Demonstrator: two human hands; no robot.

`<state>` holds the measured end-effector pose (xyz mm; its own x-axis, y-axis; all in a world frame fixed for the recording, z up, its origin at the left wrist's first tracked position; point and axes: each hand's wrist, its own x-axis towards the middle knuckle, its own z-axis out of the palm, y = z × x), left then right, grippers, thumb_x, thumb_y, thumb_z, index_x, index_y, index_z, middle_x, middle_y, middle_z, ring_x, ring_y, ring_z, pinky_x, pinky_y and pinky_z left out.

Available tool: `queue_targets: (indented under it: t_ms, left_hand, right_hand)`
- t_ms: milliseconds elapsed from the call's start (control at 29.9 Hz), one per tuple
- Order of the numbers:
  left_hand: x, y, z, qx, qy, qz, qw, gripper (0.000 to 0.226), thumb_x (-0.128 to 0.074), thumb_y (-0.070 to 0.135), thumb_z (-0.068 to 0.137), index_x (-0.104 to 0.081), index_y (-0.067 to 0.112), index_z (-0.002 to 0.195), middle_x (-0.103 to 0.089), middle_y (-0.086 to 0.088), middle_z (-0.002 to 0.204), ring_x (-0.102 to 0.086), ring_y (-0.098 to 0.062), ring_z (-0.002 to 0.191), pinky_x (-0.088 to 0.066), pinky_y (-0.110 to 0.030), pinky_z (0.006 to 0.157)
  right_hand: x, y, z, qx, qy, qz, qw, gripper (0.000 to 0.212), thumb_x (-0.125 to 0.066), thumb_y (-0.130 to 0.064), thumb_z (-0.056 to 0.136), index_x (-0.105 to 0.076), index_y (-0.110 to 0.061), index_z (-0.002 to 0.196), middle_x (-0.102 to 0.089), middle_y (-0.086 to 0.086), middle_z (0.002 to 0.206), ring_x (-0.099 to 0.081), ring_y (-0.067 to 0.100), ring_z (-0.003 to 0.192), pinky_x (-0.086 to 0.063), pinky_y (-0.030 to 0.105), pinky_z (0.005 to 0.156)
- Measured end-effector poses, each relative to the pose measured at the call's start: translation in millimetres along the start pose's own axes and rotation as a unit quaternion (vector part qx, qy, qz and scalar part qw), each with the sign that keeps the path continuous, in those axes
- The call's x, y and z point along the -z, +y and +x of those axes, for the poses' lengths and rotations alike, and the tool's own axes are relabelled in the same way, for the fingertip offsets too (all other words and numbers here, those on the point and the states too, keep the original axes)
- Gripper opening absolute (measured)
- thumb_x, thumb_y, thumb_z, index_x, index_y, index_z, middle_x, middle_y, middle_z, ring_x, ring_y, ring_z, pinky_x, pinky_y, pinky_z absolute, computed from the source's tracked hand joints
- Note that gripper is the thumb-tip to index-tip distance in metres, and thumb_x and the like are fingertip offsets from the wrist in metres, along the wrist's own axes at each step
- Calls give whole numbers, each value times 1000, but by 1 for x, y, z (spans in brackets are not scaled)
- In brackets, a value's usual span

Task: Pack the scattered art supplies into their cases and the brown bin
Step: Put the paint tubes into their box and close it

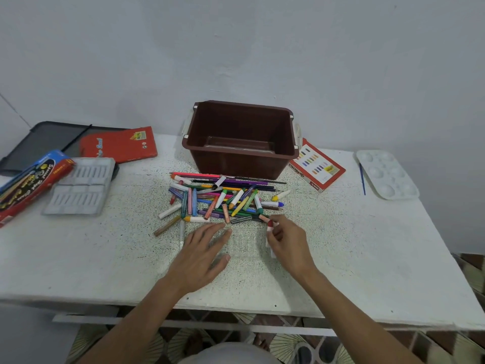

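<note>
Crayon and pencil pile (pixel 223 199): mid-counter, just before the empty brown bin (pixel 240 139). Right hand (pixel 287 239): fingers pinched on a red-tipped crayon (pixel 269 225) at the pile's near edge. Left hand (pixel 203 249): spread flat, fingers apart, holding nothing. Grey tray (pixel 81 186) and cartons: left of counter (pixel 105 258)

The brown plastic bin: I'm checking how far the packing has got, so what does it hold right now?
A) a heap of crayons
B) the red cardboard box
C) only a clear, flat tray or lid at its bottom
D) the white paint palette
C: inside the brown plastic bin only a clear flat piece shows at the bottom, while the loose crayons and markers lie piled on the speckled white table in front of it.
</note>
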<state>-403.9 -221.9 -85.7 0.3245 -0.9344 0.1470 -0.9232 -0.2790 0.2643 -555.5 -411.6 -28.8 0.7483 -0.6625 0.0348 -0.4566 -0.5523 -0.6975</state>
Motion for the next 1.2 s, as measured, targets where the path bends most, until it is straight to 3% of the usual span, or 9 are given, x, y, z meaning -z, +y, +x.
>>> queue_targets:
  t_ms: [134,301,368,601,769,1002,1203]
  left_hand:
    - [2,-2,0,2,-1,-1,1000,59,-27,52,101,-35,19,149,-35,-3,151,-29,-22,139,-33,-44,108]
    - [3,-2,0,5,-2,1,1000,59,-27,52,101,-34,19,150,-36,-4,149,-30,-22,138,-34,-44,107]
    - [3,-2,1,5,-6,5,1000,60,-25,53,101,-34,19,150,-36,-4,150,-30,-22,138,-35,-45,107]
    - [3,-1,1,4,-9,7,1000,59,-26,52,101,-33,20,150,-34,-4,150,-30,-22,139,-35,-44,108]
    - [3,-1,1,-1,-6,4,1000,58,-29,51,101,-37,19,149,-35,-4,150,-30,-22,139,-35,-45,107]
    - [2,-2,1,-1,-4,1,1000,58,-29,51,101,-36,19,149,-36,-4,150,-31,-23,139,-35,-46,107]
    - [0,-3,-2,0,-4,1,1000,58,-28,52,102,-34,20,150,-34,-2,151,-28,-21,140,-33,-45,109]
  right_hand:
    - [-10,1,-4,17,-6,-49,999,27,-59,-13,95,-61,-16,122,-60,0,82,-57,14,70,-52,37,65]
    - [-10,4,-6,22,-37,-89,995,28,-62,-13,92,-61,-11,121,-51,-1,88,-45,9,69,-30,11,57]
    - [-11,6,-6,26,-40,-96,994,27,-61,-14,93,-62,-10,120,-47,-1,91,-40,5,68,-30,10,57]
    - [-15,17,-10,75,-34,-140,987,21,-60,-15,95,-66,-6,113,-51,8,97,-55,26,81,-42,28,71]
    - [-20,23,-13,99,-12,-145,984,14,-62,-13,93,-67,-5,104,-41,0,89,-52,27,77,-34,28,69]
    - [-19,20,-16,91,-2,-141,986,21,-61,-19,94,-68,-10,111,-51,5,93,-55,24,79,-48,32,71]
    - [4,8,35,37,58,-112,991,24,-56,-16,97,-67,-5,115,-57,8,98,-57,21,76,-46,30,65]
